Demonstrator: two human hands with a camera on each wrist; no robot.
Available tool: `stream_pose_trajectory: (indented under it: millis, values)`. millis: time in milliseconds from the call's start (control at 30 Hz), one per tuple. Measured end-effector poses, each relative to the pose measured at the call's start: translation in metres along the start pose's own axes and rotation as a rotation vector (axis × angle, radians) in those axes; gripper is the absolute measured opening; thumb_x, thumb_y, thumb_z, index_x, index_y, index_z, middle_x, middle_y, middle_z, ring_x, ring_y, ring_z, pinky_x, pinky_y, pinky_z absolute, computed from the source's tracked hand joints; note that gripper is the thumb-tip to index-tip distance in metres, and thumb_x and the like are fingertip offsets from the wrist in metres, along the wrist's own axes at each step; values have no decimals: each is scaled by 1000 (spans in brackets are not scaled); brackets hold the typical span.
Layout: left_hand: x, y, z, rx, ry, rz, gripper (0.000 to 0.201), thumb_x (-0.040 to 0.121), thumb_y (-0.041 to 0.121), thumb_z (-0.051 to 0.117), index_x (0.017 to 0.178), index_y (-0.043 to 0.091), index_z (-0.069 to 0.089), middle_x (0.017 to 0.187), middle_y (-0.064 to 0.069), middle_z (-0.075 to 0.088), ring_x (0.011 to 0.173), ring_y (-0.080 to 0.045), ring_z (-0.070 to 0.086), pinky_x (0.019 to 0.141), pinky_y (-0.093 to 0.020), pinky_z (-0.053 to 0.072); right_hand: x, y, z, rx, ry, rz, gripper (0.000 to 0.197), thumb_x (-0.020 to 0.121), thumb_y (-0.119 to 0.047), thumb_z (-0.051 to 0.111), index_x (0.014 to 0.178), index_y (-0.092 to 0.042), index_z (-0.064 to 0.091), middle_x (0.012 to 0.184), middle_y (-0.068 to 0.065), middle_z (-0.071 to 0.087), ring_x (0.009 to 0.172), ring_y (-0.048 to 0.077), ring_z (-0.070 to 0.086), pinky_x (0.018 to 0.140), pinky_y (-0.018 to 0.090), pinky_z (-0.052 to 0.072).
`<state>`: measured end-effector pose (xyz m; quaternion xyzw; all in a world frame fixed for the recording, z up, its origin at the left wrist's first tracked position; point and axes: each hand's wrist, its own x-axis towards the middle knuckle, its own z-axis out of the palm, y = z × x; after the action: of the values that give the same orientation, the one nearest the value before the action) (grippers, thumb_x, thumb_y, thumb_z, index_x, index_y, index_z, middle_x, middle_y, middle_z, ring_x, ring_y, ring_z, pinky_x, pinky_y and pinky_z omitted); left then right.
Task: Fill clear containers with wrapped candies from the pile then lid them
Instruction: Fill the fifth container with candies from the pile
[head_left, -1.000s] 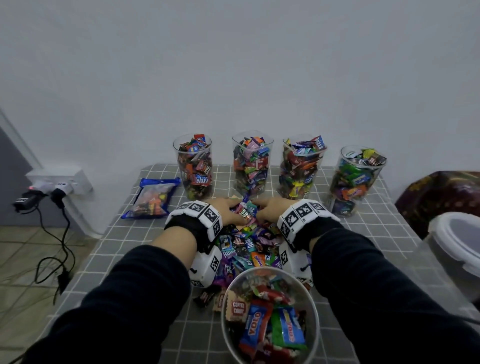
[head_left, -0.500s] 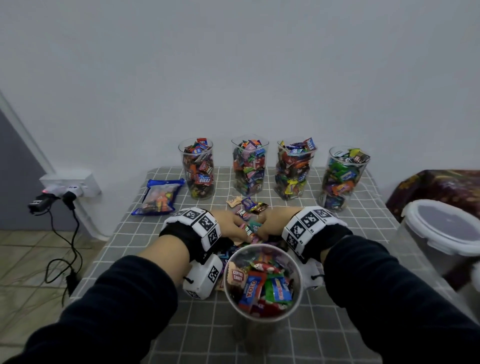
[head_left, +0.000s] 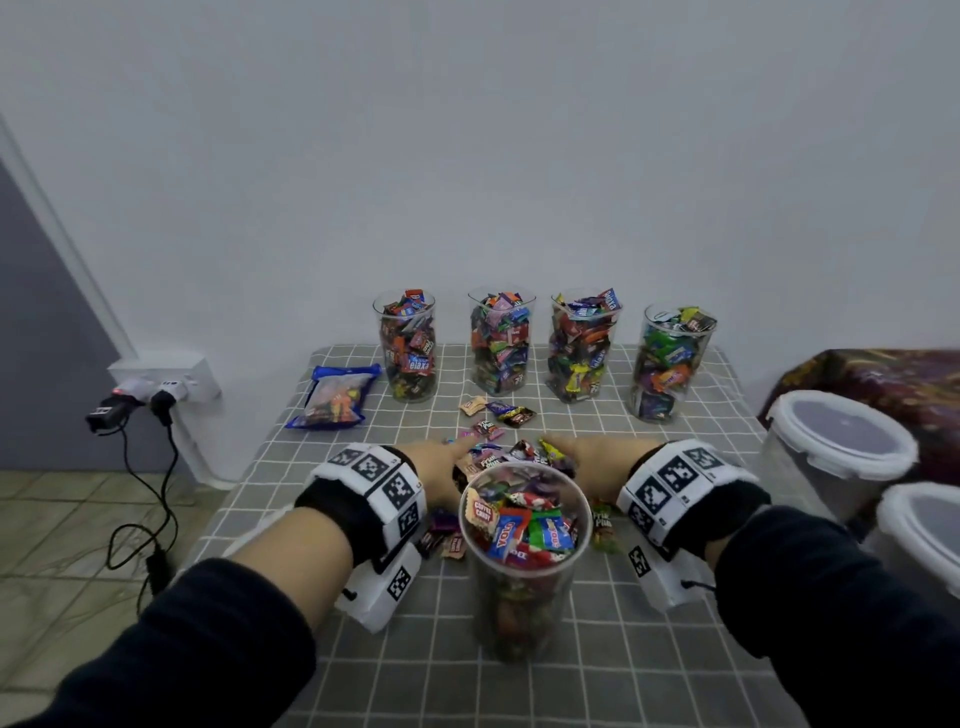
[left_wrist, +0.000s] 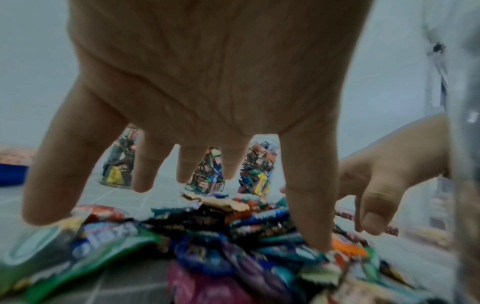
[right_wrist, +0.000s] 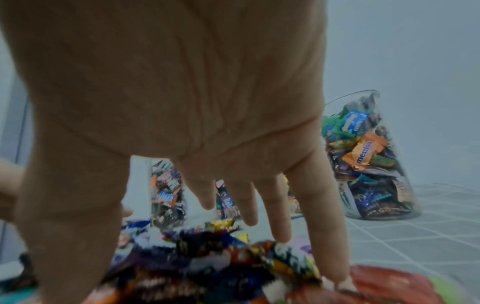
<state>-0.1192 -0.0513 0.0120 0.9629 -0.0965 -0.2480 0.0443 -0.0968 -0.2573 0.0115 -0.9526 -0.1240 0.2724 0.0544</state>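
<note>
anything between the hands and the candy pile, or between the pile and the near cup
Nothing visible. Both the left hand and right hand already rest on the loose pile of wrapped candies, and the near clear plastic cup stands unlidded right beside it.

**Candies and containers on the checked cloth**

Loose pile of bright wrapped candies mid-table, just behind the near container; that one clear, upright, unlidded, filled close to the rim; four more clear containers in a row along the far edge, upright, unlidded, heaped full; a few stray candies between row and pile.
</note>
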Motion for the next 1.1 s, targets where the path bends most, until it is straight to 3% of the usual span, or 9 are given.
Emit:
stream_pose_trajectory:
  millis: [133,267,367,467,533,767,1100]
  values:
    - [-13,15,11,49,4,28,90,88,48,57,151,31,-5,158,-14,4,139,-34,28,109,-46,33,5,0,17,-74,26,15,104,79,-47,70,151,-31,-3,157,3,21,137,27,35,107,49,37]
    - [-26,24,17,48,37,103,75,95,44,49,152,28,3,158,-16,6,144,-34,15,113,-48,23,1,-3,26,-125,28,-39,108,76,-45,72,151,-33,-6,153,8,25,134,29,38,102,49,42]
    - [-26,21,19,44,101,140,66,96,42,47,151,28,13,154,-12,24,140,-29,28,112,-43,30,1,-4,31,-162,65,-69,101,75,-49,68,151,-36,3,148,7,33,130,29,41,98,49,46]
    - [-23,20,22,57,198,155,47,97,33,46,143,26,36,132,-12,54,119,-26,52,99,-38,45,2,-3,33,-183,118,-66,89,78,-50,66,149,-37,13,138,9,43,123,30,48,94,47,49]
    - [-23,20,24,81,223,105,39,96,31,44,135,24,45,120,-11,61,109,-28,58,91,-38,50,3,-3,36,-169,157,-74,80,81,-49,64,148,-36,21,133,10,48,117,29,53,93,45,50]
    - [-27,24,26,97,298,8,27,98,25,42,115,13,58,115,-9,64,106,-27,60,88,-37,50,-2,-5,42,-98,258,-114,51,89,-43,52,137,-33,40,128,7,53,118,28,53,94,44,49]
    - [-28,24,28,67,388,9,30,98,28,42,120,15,58,117,-9,63,108,-26,59,89,-35,49,-8,-10,36,-139,327,-77,22,94,-24,49,109,-19,64,106,9,67,99,27,62,80,33,51]
